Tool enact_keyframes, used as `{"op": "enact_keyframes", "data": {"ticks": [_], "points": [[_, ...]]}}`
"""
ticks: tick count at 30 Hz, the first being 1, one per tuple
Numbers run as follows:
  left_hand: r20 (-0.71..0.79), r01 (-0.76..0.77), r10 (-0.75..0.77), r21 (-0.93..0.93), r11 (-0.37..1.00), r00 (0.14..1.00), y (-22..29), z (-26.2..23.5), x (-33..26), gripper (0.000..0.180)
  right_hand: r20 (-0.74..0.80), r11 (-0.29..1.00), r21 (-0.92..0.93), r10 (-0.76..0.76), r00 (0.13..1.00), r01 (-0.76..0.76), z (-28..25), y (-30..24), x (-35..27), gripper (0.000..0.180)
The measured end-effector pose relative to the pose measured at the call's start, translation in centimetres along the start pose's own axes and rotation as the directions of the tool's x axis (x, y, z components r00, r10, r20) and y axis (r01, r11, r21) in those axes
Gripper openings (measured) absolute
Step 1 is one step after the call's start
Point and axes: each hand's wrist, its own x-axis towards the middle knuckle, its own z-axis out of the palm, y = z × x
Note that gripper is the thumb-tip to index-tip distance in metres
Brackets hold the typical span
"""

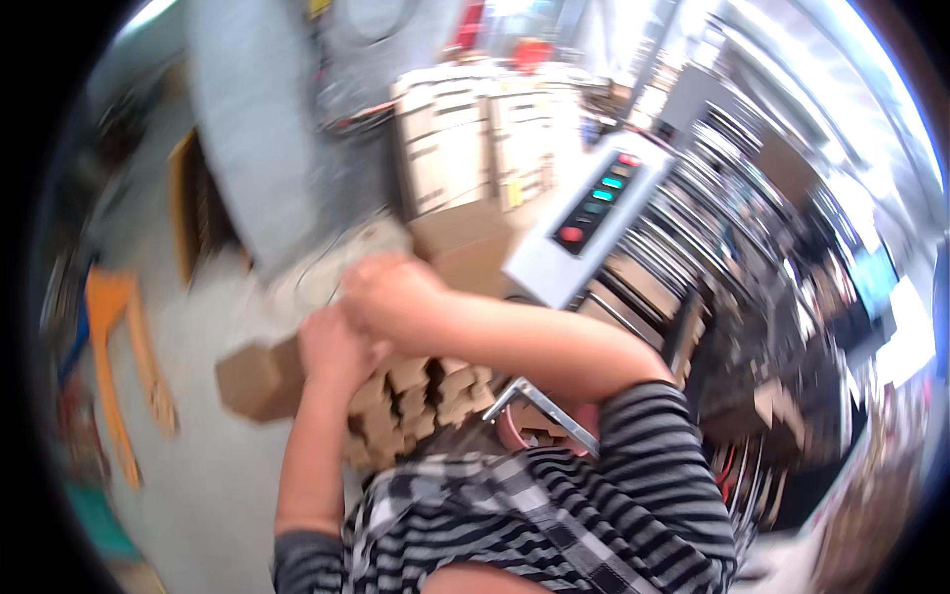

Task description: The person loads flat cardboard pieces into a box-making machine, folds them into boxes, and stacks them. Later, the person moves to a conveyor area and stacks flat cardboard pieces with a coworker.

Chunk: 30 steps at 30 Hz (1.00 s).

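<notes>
My left hand (336, 348) and my right hand (388, 289) are close together in the middle, fingers curled and blurred by motion. Brown cardboard (261, 382) sticks out to the left from behind my left hand, and more brown cardboard (463, 243) shows beyond my right hand. Whether these are one piece or two is hidden by the hands. Just below the hands lie several notched cardboard pieces (406, 408) in stacked rows. My right forearm crosses over from the right.
A grey control box (579, 223) with lit buttons stands to the right, beside a machine with metal rollers (693, 223). A pink container (513, 428) and a metal bracket (539, 401) are near my waist. Orange forks (119, 307) lie on the left floor; pale stacks (445, 139) stand behind.
</notes>
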Motion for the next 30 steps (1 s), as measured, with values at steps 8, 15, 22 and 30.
{"op": "enact_keyframes", "data": {"ticks": [8,15,22,30], "points": [[0.010,0.100,-0.100,-0.009,0.995,0.995,1.6,0.8,0.8,0.067,-0.097,0.997,0.000,0.078,0.992,-0.079,5.4,2.2,1.4,0.059],[0.070,0.134,-0.135,0.025,0.991,0.988,1.6,0.4,0.2,0.072,0.056,0.994,0.032,0.098,0.994,-0.100,4.8,1.6,1.8,0.060],[0.047,0.065,-0.061,-0.088,0.994,0.997,2.7,-1.3,-1.0,0.064,-0.008,0.996,0.048,0.075,0.997,-0.074,3.7,1.3,-0.3,0.052],[-0.246,-0.081,0.108,0.117,0.990,0.963,8.6,-3.0,-0.6,0.055,-0.557,0.990,-0.054,0.078,0.827,-0.129,3.7,3.6,-7.2,0.042]]}}
